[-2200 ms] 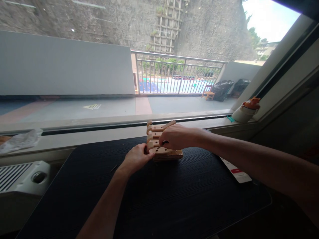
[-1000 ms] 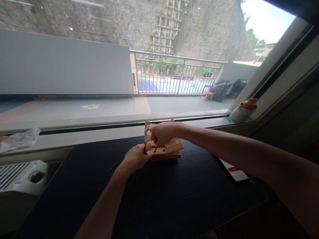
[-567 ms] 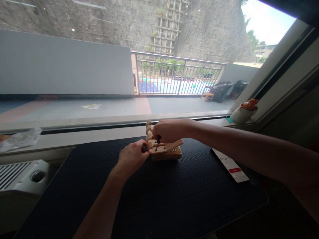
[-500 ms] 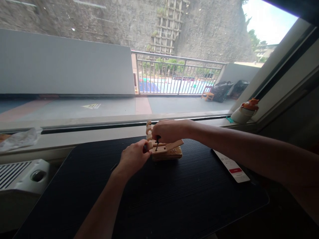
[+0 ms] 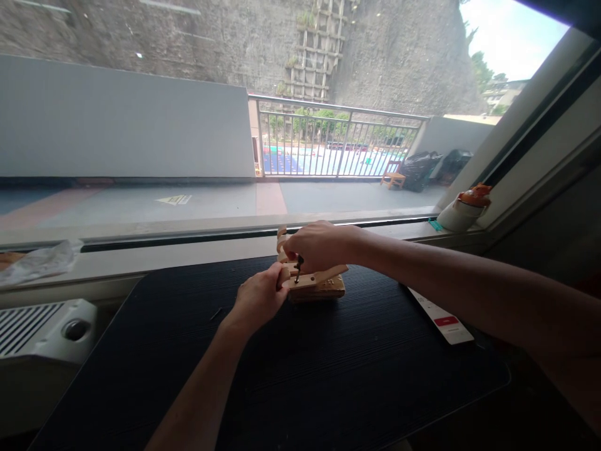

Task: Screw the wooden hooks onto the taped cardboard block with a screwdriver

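Note:
On the dark table a light wooden assembly (image 5: 306,281) with drilled holes rests on a yellowish block (image 5: 331,289). My left hand (image 5: 260,295) is closed around the left end of the assembly. Above it, my right hand (image 5: 322,245) grips a small dark screwdriver (image 5: 299,265), pointing down with its tip at a hole in the wood. The tool's upper end is hidden by my fingers. Rounded wooden parts (image 5: 282,241) stand up behind, partly covered by my right hand.
A phone (image 5: 444,319) lies on the table (image 5: 357,382) beneath my right forearm. A small dark thin piece (image 5: 216,313) is left of my left hand. Along the windowsill are a plastic bag (image 5: 42,263) and a white bottle with an orange top (image 5: 460,213). A white slatted unit (image 5: 42,329) stands at left.
The view has shifted slightly. My left hand sits a little further right and higher against the wood. My right hand still grips the screwdriver at the same hole.

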A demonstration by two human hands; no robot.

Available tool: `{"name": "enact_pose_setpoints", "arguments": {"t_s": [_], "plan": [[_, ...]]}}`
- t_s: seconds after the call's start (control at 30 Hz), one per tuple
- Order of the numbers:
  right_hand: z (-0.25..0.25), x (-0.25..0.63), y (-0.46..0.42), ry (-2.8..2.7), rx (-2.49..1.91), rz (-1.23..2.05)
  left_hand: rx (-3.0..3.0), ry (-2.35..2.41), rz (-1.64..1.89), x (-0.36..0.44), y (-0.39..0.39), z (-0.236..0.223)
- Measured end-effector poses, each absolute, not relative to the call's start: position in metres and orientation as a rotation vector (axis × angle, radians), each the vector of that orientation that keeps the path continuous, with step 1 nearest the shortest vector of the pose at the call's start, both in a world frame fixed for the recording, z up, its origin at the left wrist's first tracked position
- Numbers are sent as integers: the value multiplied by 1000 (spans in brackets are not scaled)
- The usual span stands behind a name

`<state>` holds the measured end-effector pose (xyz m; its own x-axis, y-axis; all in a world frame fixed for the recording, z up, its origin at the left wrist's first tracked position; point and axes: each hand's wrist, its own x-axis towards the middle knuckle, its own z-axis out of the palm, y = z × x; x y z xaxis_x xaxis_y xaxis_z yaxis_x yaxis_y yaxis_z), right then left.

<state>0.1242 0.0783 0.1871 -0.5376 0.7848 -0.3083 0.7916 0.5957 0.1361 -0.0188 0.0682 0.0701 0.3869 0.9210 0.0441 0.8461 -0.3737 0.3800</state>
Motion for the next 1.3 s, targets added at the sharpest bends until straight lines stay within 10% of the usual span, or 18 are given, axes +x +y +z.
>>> {"name": "enact_pose_setpoints", "arguments": {"t_s": [1.3], "plan": [[196,137,76,2533,1224,-48,2381,1600,309,-16,68,67]]}}
